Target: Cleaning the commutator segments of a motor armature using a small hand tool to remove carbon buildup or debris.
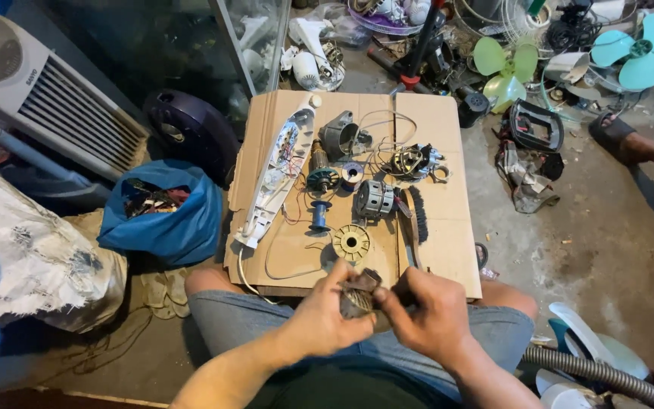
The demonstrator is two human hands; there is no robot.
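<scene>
Fingers of both the left hand [325, 309] and right hand [427, 312] were clamped on a small dark motor part [357, 297], held over the lap at the cardboard sheet's [448, 250] near edge; seemingly mid-disassembly — next, a steady grip and careful prying; yellow spool [351, 243] lay just beyond.

Cardboard sheet [433, 250]: bare strip on right edge, open for reaching. Centre blocked w/ motor [375, 199], brush [416, 216], yellow spool [351, 242], blue spool [319, 214]. Left side taken by long white casing [275, 178].
</scene>
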